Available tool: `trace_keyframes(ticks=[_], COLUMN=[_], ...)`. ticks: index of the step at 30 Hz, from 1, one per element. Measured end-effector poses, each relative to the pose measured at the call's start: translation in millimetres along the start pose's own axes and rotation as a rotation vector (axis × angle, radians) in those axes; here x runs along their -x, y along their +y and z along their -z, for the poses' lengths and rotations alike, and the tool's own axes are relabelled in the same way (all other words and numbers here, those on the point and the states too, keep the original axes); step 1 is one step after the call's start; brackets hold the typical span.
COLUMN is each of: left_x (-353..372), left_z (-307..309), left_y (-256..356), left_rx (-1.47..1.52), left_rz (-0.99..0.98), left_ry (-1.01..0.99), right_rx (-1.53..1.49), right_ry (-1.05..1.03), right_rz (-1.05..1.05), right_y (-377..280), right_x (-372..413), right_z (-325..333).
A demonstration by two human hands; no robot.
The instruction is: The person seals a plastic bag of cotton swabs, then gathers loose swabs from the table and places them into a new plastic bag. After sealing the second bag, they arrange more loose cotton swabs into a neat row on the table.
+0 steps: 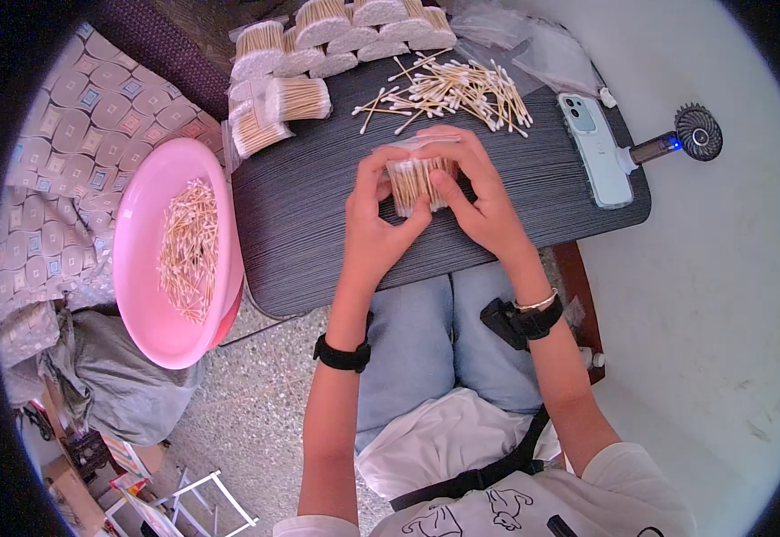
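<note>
A small dark, wood-grained table [318, 206] sits across my knees above a speckled floor [256, 394]. Nearest me, I wear one black band on each wrist. My left hand [374, 228] and right hand [484, 201] close from either side on one bundle of cotton swabs [415, 179], which is in a clear wrapper. My thumbs press its near face and my fingers curl over the top. The bundle stands just above the table's middle, squarely between my palms, so neither hand is nearer. Its sticks run away from me, with one set of tips towards my lap and the other towards the far edge. To my left, off the table and touching its edge, one pink basin [148, 322] holds a scatter of swabs too many to count. To my right lie one phone [594, 148] and, past it, one small handheld fan [687, 136]. Straight beyond the bundle, closer to my right fingers, is one loose heap of swabs [453, 89] criss-crossed in all directions. At the far left corner the wrapped packs [296, 98] are stacked, roughly a dozen, overlapping too much for an exact count. Empty clear bags [533, 45] lie farthest right.
</note>
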State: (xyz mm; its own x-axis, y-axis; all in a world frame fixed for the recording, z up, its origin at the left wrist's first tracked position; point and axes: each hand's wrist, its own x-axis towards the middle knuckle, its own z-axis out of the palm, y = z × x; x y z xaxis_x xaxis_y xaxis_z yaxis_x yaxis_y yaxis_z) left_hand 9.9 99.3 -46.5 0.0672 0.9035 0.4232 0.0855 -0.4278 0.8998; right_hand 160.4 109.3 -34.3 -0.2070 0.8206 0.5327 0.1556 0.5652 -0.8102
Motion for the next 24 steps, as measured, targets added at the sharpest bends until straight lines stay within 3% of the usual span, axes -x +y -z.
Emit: trace_keyframes(ticks=[9, 24], left_x=[2, 2], left_z=[-1, -1], left_y=[5, 2], left_rx=[-0.049, 0.015], left_rz=[0.028, 0.041], left_ry=[0.009, -0.002], right_rx=[0.119, 0.229], right_ry=[0.249, 0.255], right_rz=[-0.004, 0.069], right_y=[-10, -11], right_x=[0, -3], right_z=[-13, -14])
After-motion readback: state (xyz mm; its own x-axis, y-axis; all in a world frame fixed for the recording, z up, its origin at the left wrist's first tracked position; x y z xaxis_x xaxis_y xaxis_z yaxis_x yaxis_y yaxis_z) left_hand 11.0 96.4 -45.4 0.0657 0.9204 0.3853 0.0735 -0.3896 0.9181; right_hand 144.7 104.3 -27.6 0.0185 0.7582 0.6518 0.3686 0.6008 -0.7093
